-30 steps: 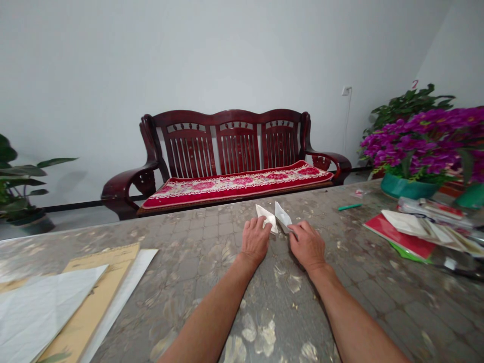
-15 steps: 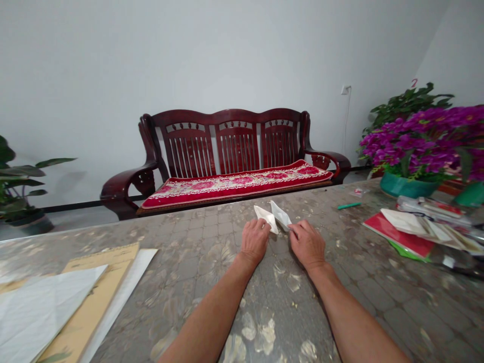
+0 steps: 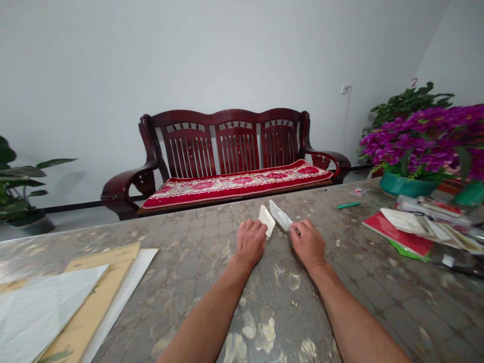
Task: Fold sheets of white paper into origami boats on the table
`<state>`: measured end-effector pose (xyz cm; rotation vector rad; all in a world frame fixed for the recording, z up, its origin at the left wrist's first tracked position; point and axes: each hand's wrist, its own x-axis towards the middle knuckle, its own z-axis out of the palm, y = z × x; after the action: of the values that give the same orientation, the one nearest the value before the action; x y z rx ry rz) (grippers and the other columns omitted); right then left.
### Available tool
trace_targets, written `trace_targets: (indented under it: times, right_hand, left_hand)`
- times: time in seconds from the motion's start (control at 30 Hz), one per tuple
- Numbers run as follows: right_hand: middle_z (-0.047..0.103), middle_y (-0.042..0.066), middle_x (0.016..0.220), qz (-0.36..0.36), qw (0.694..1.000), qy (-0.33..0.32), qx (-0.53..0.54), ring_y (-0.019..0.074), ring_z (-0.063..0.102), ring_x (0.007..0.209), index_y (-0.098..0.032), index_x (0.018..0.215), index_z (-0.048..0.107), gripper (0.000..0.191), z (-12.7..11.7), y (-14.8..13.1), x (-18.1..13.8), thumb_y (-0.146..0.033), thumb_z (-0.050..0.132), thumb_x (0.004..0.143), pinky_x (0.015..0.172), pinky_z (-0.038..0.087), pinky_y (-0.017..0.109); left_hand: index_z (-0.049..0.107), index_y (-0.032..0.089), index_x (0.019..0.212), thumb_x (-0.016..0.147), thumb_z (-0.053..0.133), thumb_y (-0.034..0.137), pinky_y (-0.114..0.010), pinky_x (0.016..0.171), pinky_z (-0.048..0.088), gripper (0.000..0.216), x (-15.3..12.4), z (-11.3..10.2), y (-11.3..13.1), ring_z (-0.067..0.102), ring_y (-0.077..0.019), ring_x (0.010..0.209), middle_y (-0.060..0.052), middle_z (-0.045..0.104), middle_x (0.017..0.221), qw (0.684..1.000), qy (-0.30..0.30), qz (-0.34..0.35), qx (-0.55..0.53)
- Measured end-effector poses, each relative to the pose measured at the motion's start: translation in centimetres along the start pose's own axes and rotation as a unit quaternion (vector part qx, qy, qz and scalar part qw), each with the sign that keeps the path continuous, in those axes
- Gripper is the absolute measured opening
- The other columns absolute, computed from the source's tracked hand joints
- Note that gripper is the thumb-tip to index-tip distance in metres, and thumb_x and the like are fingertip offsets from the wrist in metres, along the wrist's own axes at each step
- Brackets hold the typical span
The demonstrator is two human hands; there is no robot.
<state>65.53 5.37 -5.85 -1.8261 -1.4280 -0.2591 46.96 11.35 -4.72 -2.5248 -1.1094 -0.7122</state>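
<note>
Two small pieces of folded white paper are at the middle of the table, one by each hand. My left hand point(image 3: 251, 239) is closed on the cream-white folded paper point(image 3: 267, 220), whose edge shows past the fingers. Between the thumb and fingers of my right hand point(image 3: 308, 242) is the near end of the pale, boat-shaped folded paper point(image 3: 280, 215), its pointed far end slanting up and to the left. A narrow gap separates the two papers. The fingertips of my left hand are partly hidden.
On the left lie white sheets point(image 3: 49, 302) over a tan pad point(image 3: 104, 287). To the right are a green pen point(image 3: 348, 205), a red packet point(image 3: 397, 233) with papers, and purple flowers in a teal pot point(image 3: 408, 184). A wooden bench point(image 3: 236, 121) stands beyond the table point(image 3: 204, 302).
My left hand has shifted slightly left and turned its paper, which now shows a flatter face. The gap between the papers is wider. My right hand has barely moved.
</note>
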Motion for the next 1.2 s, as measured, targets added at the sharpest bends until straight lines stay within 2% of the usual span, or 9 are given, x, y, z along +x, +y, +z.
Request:
trace_targets:
  times: [0.1,0.23,0.3,0.43,0.57,0.67,0.8,1.0,1.2]
  right_hand:
    - [0.064,0.002,0.084,0.094,0.978,0.014,0.187,0.0178,0.054,0.075,-0.022,0.079,0.068,0.017,0.1,-0.2,0.4,-0.035,0.058,0.079,0.069,0.038,0.029]
    - [0.060,-0.002,0.063,0.264,0.841,0.014,0.473,0.0160,0.053,0.062,-0.022,0.073,0.065,0.025,0.0,-1.1,1.0,-0.045,0.070,0.064,0.059,0.040,0.028]
    - [0.059,-0.003,0.060,0.287,0.805,-0.010,0.519,0.0145,0.052,0.057,-0.022,0.072,0.063,0.029,-0.1,-1.9,1.2,-0.048,0.071,0.060,0.053,0.038,0.026]
    - [0.060,-0.001,0.063,0.295,0.753,-0.107,0.578,0.0120,0.051,0.053,-0.020,0.069,0.062,0.031,-0.5,-4.0,0.6,-0.044,0.077,0.056,0.047,0.036,0.024]
    - [0.058,-0.002,0.063,0.327,0.664,-0.210,0.639,0.0090,0.048,0.052,-0.020,0.069,0.062,0.029,-0.7,-6.3,-0.4,-0.038,0.081,0.056,0.047,0.033,0.021]
    - [0.057,-0.003,0.062,0.302,0.689,-0.237,0.614,0.0088,0.045,0.052,-0.020,0.067,0.061,0.028,-0.8,-7.5,-1.2,-0.039,0.078,0.058,0.047,0.028,0.021]
    - [0.057,-0.001,0.060,0.245,0.761,-0.259,0.542,0.0119,0.048,0.059,-0.019,0.065,0.062,0.024,-0.5,-8.1,-2.1,-0.041,0.071,0.061,0.054,0.032,0.024]
    - [0.056,-0.002,0.062,0.238,0.782,-0.269,0.509,0.0134,0.046,0.063,-0.019,0.064,0.061,0.027,0.0,-8.3,-2.4,-0.045,0.070,0.061,0.060,0.033,0.026]
    - [0.053,-0.004,0.059,0.175,0.771,-0.304,0.532,0.0128,0.044,0.060,-0.020,0.063,0.055,0.042,-0.2,-9.7,-2.7,-0.057,0.075,0.067,0.058,0.031,0.025]
  left_hand:
    - [0.064,0.021,0.087,0.086,0.056,0.018,-0.040,0.077,0.033,0.008,-0.4,-0.4,-0.1,0.050,-0.0266,0.091,-0.008,0.063,0.091,1.000,-0.007,-0.005,-0.018]
    - [0.066,0.021,0.095,0.085,0.053,0.012,-0.040,0.081,0.037,0.018,-1.0,-1.0,-0.1,0.053,-0.0260,0.095,-0.008,0.065,0.096,0.993,-0.001,-0.034,-0.115]
    - [0.066,0.021,0.101,0.087,0.049,0.011,-0.038,0.085,0.040,0.024,-1.0,-1.3,-0.1,0.056,-0.0235,0.097,-0.008,0.066,0.100,0.969,0.024,-0.086,-0.230]
    - [0.059,0.019,0.120,0.088,0.055,0.024,-0.034,0.086,0.047,0.032,-0.8,-2.4,-0.4,0.061,-0.0201,0.096,-0.011,0.065,0.118,0.818,0.077,-0.241,-0.517]
    - [0.051,0.017,0.131,0.077,0.070,0.034,-0.035,0.094,0.046,0.060,-0.8,-4.3,-1.1,0.059,-0.0238,0.112,-0.014,0.061,0.130,0.655,0.113,-0.258,-0.701]
    - [0.058,0.016,0.120,0.071,0.075,0.036,-0.034,0.093,0.046,0.055,-1.5,-5.6,-1.4,0.062,-0.0238,0.107,-0.012,0.067,0.119,0.591,0.132,-0.301,-0.737]
    - [0.061,0.017,0.118,0.071,0.074,0.037,-0.031,0.084,0.048,0.053,-2.6,-6.4,-1.7,0.064,-0.0212,0.094,-0.008,0.069,0.110,0.565,0.122,-0.370,-0.727]
    - [0.058,0.018,0.123,0.083,0.062,0.056,-0.033,0.090,0.047,0.055,-3.9,-6.3,-2.1,0.062,-0.0241,0.104,-0.009,0.068,0.114,0.605,0.055,-0.338,-0.719]
    - [0.054,0.020,0.126,0.080,0.067,0.054,-0.030,0.091,0.045,0.058,-4.8,-5.7,-1.6,0.058,-0.0243,0.109,-0.009,0.065,0.121,0.662,0.017,-0.300,-0.687]
